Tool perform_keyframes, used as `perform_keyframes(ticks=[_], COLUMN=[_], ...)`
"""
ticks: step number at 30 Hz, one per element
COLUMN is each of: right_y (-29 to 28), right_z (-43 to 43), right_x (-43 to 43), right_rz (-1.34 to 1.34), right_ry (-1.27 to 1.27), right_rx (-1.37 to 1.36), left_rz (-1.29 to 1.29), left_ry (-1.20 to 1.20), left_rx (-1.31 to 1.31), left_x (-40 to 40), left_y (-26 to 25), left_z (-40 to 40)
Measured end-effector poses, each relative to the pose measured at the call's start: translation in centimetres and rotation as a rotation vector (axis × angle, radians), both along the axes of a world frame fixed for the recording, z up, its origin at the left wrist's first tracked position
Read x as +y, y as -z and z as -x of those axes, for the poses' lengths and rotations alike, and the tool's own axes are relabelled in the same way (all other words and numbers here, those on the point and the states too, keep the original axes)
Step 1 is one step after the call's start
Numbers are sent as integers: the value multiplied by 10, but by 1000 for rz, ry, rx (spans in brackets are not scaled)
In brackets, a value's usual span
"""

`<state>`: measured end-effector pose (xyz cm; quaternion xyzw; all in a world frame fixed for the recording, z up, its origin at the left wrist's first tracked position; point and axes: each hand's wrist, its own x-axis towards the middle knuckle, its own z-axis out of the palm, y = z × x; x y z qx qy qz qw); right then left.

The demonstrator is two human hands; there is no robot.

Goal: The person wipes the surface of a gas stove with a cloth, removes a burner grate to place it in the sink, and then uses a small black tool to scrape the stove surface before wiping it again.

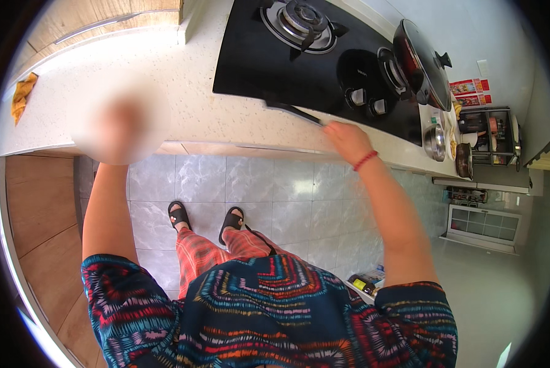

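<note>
My right hand grips one end of a long, thin black object, perhaps a utensil or brush handle. It reaches left over the counter's front edge, with its far end near the front rim of the black gas hob. A red beaded bracelet is on that wrist. My left hand is over the pale speckled countertop on the left. A blurred patch covers this hand, so its fingers and anything in them are hidden.
A lidded pan stands on the hob's right burner. Right of the hob are a steel bowl, a dark pot and a rack. An orange cloth lies at the counter's far left. Wooden cabinets stand at left.
</note>
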<state>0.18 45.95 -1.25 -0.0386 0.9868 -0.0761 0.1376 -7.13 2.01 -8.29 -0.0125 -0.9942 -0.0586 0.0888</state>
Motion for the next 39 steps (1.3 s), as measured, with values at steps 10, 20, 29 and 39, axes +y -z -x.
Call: perform_keyframes(ticks=[10,20,29,39], right_y=[-4,-2,-1,-10], right_z=[25,15,-9,-6], right_x=[-80,-52,-1,9], right_rz=[56,66,-119,-40], right_ry=[43,-47,71,111], right_rx=[-54,15,-62,-73], left_rz=[-87,-62,-62,-17], left_ry=[-71,-85,-19,1], left_rx=[24,93,119,152], left_x=[11,13,8,6], left_y=[-6,-9,-6,0], left_z=[-3,-3,-4,-1])
